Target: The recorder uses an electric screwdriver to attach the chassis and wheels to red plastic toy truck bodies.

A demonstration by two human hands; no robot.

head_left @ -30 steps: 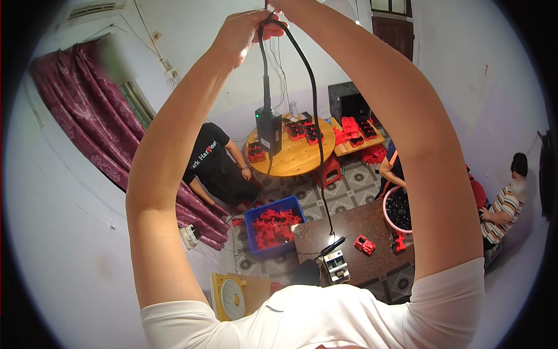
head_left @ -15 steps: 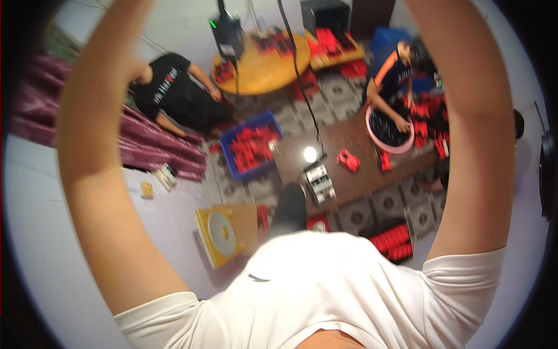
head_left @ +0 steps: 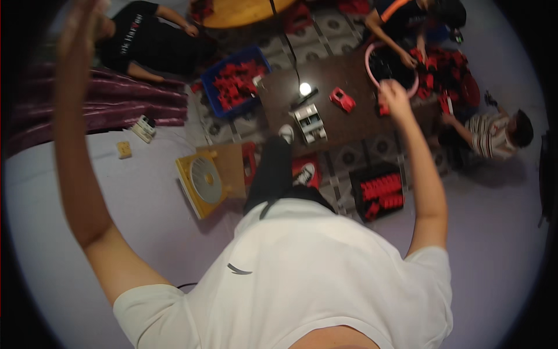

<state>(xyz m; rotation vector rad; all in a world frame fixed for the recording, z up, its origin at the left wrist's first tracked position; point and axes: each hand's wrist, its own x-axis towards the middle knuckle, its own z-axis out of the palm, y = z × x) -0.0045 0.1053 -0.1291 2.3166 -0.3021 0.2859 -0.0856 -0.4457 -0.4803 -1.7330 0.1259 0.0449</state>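
Note:
My left arm is raised along the left side, and my left hand is blurred and partly cut off at the top edge. Whether its fingers are bent or straight does not show. My right arm is lower, with my right hand in the air, seen in front of the near rim of a pink basin of black parts. Its fingers look loosely apart, and nothing shows in them. On the dark brown table lie a red toy car, a white compartmented unit and a bright lamp.
A blue crate of red plastic parts stands left of the table. Below the table is a black crate with red pieces. A yellow box fan is at left. Co-workers are at upper left, upper right and right. A black cable hangs down.
My right arm has come down, bringing its hand into view. My left arm stays raised. The view has tilted downward, and a co-worker in a striped shirt now shows at right.

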